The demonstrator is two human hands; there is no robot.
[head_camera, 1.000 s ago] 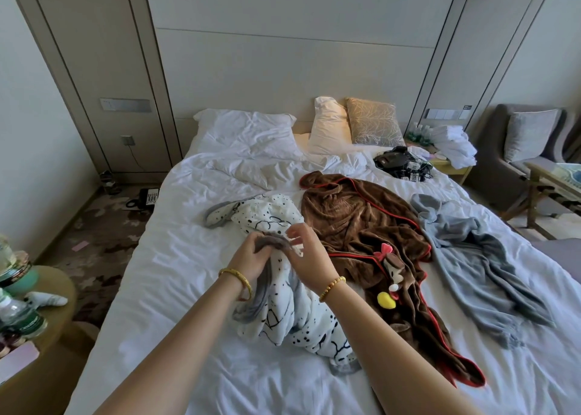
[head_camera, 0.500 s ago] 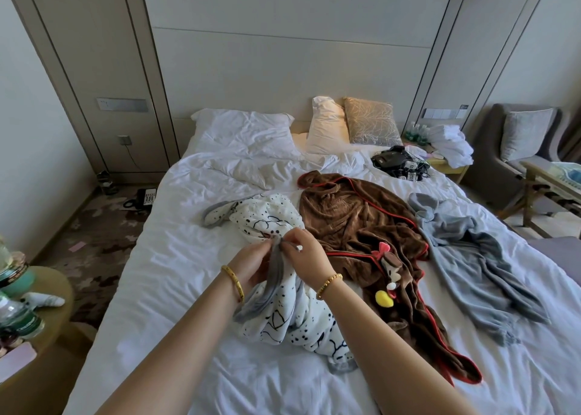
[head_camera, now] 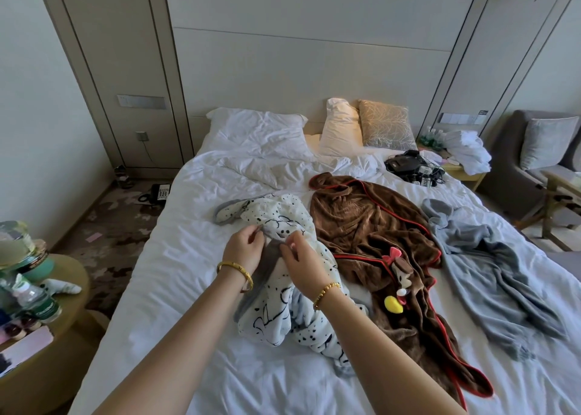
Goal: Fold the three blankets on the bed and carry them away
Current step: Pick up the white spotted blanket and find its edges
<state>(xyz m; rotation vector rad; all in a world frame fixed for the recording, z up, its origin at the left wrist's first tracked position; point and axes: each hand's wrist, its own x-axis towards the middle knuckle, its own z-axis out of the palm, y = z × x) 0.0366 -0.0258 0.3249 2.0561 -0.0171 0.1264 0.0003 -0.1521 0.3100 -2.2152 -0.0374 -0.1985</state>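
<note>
Left hand (head_camera: 243,249): fingers pinch the grey edge of the spotted white blanket (head_camera: 289,289). Right hand (head_camera: 303,265): fingers pinch the same edge, just beside the left. Spotted white blanket: crumpled on the bed (head_camera: 176,273), under and beyond both hands. Brown blanket (head_camera: 371,235): red trim, right of the hands, touching the spotted one. Grey blanket (head_camera: 490,266): farther right, rumpled. Round tabletop (head_camera: 74,276): left of the hands, holding bottles. Pillows (head_camera: 257,128): far beyond the hands, at the headboard.

Plush matt fleece brown blanket (head_camera: 371,226) (red-piped) on creased white cotton bed (head_camera: 176,257).
</note>
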